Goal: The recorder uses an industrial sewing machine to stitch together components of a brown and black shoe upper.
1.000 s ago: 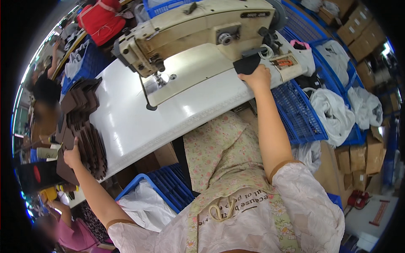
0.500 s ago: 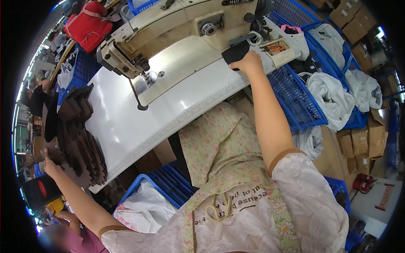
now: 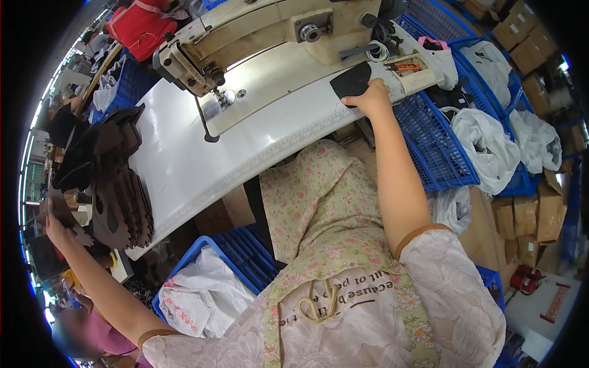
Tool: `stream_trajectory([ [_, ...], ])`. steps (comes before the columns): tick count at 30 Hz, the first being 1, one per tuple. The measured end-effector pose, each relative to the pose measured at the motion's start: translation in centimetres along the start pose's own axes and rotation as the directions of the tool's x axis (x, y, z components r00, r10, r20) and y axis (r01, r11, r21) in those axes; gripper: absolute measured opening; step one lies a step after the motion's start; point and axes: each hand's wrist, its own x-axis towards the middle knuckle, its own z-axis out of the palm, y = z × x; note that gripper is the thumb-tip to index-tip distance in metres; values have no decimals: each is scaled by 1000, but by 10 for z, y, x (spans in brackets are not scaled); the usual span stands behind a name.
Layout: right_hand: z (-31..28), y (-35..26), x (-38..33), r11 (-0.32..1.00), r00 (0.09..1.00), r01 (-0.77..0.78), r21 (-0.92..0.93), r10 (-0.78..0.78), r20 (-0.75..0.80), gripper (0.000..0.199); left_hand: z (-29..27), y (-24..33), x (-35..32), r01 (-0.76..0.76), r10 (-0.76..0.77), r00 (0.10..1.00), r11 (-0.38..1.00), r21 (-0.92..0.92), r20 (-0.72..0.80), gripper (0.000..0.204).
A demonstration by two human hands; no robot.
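Over on the white bench (image 3: 184,165): right hand (image 3: 371,98) pinching a dark cut piece (image 3: 351,81) beside the sewing machine (image 3: 276,37), left hand (image 3: 56,228) gripping a brown piece (image 3: 60,208) by the stack (image 3: 116,184).

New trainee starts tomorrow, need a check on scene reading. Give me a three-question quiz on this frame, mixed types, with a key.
1. True or false: the right hand rests on a flat black fabric piece lying on the white sewing table.
2. Which hand reaches the stack of dark brown cut fabric pieces? A) left hand B) right hand
3. Fill in: the white cloth bundles lie in blue plastic ____.

Key: 1 true; 2 A; 3 crates.
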Motion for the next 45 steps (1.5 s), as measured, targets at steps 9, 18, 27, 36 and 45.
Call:
stream_trajectory([
  [9, 14, 30, -1, 787, 991, 135, 602, -106, -85, 26, 30, 53, -117, -293, 293, 956, 956, -21, -7, 37],
  [18, 9, 29, -43, 621, 977, -69, 781, -115, 178, 20, 101, -13, -399, -102, 93, 990, 991, 88, 103, 39],
  [27, 10, -13, -106, 539, 765, -135, 831, -476, 433, 30, 145, -23, -523, 264, -258, 964, 958, -111, 64, 15],
  [36, 36, -63, -173, 610, 303, 613, 501, -768, 564, 29, 175, -3, -560, 786, -492, 564, 565, -250, 663, 28],
  [45, 53, -57, -161, 583, 623, 456, 673, -749, 227, 30, 188, 11, -567, 773, -365, 634, 272, -573, 682, 27],
])
